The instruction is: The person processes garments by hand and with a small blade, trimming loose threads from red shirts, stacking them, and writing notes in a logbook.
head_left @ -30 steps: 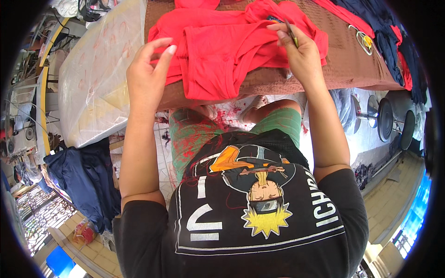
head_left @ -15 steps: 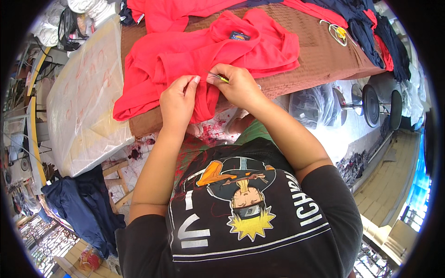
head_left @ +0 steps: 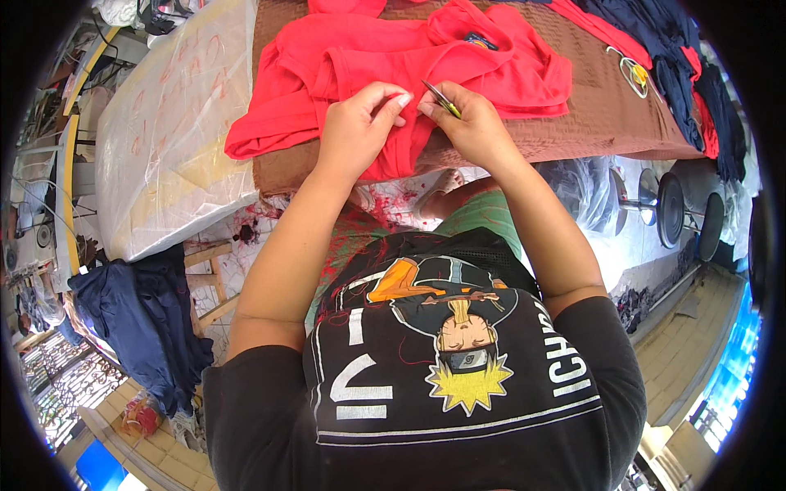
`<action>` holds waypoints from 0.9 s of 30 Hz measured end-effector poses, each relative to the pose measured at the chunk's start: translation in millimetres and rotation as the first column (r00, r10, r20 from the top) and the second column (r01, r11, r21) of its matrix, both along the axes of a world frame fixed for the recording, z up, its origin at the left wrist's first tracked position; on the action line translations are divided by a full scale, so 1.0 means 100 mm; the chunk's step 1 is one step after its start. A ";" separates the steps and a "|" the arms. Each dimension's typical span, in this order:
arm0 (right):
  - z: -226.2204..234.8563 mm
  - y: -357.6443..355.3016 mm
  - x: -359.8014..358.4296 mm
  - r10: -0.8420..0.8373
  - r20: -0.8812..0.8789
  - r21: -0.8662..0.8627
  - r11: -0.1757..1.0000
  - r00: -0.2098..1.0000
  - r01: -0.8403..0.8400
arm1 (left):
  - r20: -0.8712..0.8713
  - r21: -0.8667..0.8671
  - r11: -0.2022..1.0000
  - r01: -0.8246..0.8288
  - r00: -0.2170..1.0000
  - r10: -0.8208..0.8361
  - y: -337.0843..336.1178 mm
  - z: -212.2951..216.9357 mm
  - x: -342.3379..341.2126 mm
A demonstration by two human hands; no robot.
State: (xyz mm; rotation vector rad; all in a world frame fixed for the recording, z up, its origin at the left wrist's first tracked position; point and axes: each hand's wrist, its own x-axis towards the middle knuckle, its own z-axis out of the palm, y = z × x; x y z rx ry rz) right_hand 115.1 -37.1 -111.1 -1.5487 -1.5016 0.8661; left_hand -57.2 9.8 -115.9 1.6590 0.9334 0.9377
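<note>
Both forearms reach forward; left hand (head_left: 358, 129), right hand (head_left: 467, 123) pinching, fingertips nearly meeting

Garment (head_left: 368, 57): spread on the covered table (head_left: 589, 131), front edge hanging over the near side.
Left hand (head_left: 356, 131): on the garment's near edge, just left of the right hand (head_left: 467, 127).
Small tool (head_left: 440, 98): in the right hand, over the garment.
Plastic-wrapped bundle (head_left: 164, 139): left of the table, touching it.
Heap of clothing (head_left: 139, 319): on the floor, lower left.
Stools (head_left: 675, 209): right, below the table's edge.
</note>
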 end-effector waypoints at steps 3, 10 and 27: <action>0.04 -0.01 0.03 -0.029 0.081 0.020 0.999 0.996 0.027 | -0.069 -0.039 0.998 0.041 0.997 -0.044 0.05 -0.05 0.01; 0.11 0.04 -0.03 -0.020 0.281 0.184 0.982 0.959 -0.033 | -0.180 0.365 0.925 0.102 0.983 -0.037 0.06 -0.13 0.01; 0.50 0.13 0.24 0.300 0.544 -0.023 0.939 0.784 -0.344 | -0.254 0.112 0.964 0.243 0.944 -0.209 0.30 -0.04 -0.03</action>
